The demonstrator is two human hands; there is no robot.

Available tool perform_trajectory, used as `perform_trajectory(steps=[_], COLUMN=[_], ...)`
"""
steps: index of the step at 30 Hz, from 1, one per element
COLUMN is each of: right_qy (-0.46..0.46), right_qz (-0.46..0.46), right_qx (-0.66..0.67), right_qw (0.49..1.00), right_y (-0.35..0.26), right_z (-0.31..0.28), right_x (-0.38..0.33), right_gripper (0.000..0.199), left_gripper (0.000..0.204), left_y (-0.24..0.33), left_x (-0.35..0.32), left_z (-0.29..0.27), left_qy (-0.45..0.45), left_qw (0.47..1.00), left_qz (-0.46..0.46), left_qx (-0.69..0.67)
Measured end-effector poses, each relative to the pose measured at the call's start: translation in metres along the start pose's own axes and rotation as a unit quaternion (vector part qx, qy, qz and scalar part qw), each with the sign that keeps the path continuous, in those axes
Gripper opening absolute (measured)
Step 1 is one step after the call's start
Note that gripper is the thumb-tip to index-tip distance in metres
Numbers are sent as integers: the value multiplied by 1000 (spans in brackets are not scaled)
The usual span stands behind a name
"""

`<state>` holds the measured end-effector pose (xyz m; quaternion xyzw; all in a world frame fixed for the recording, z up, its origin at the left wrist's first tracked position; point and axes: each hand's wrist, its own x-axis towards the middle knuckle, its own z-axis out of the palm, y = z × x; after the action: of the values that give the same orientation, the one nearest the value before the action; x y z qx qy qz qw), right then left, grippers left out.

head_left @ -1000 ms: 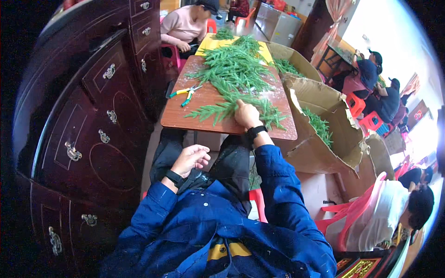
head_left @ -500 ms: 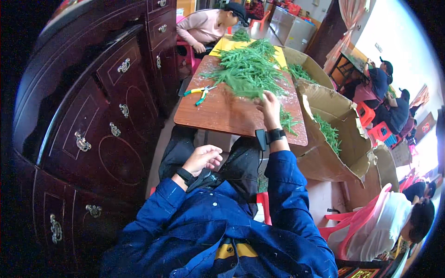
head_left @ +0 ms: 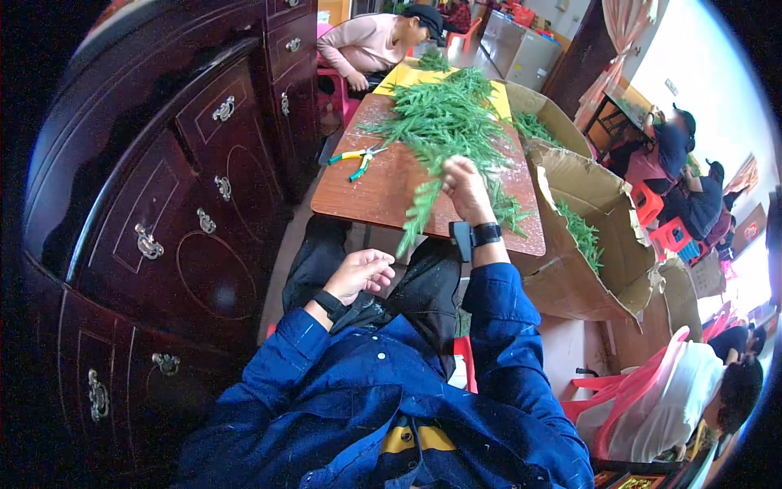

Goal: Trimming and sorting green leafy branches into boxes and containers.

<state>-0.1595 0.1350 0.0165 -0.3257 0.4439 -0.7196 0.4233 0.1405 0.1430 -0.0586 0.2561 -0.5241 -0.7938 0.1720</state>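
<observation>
My right hand point(head_left: 466, 187) is raised over the near part of the brown table point(head_left: 358, 191), pinching a green leafy sprig point(head_left: 422, 208). The sprig hangs down and to the left past the table's front edge. Its lower tip comes close to the fingertips of my left hand point(head_left: 361, 273); whether they touch I cannot tell. My left hand is over my lap, fingers curled and thumb against forefinger, and anything between them is too small to make out. Beyond my right hand lies a heap of similar green sprigs point(head_left: 448, 114). Pliers point(head_left: 360, 161) with yellow and green handles rest left of it.
Open cardboard boxes point(head_left: 599, 216) holding green sprigs stand along the table's right side. A dark wooden cabinet point(head_left: 179, 204) walls off the left. Across the table sits a person in pink point(head_left: 366, 49); others sit at the right, one on a pink chair point(head_left: 631, 399).
My right hand has drawn a sprig from the heap toward me, and its tip has swung down near my left hand. The left hand has shifted slightly.
</observation>
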Motion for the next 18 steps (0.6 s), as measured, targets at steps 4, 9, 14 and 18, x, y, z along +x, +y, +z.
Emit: perform_trajectory(steps=[4, 9, 14, 18], right_qy=[-33, -48, 6, -34], right_qz=[-4, 86, 35, 39], right_qx=[-176, -82, -102, -118], right_qw=[984, 992, 994, 992], right_y=[27, 17, 11, -12], right_z=[6, 19, 6, 38], right_x=[-10, -23, -22, -43], right_gripper=[40, 46, 41, 46], left_gripper=[25, 27, 24, 20], left_y=[0, 0, 8, 4], left_x=[0, -5, 0, -4], left_z=[0, 6, 13, 3], left_qy=[-10, 77, 84, 74], left_qw=[1000, 997, 996, 995], left_qz=[10, 13, -5, 23], left_qx=[-12, -8, -12, -65])
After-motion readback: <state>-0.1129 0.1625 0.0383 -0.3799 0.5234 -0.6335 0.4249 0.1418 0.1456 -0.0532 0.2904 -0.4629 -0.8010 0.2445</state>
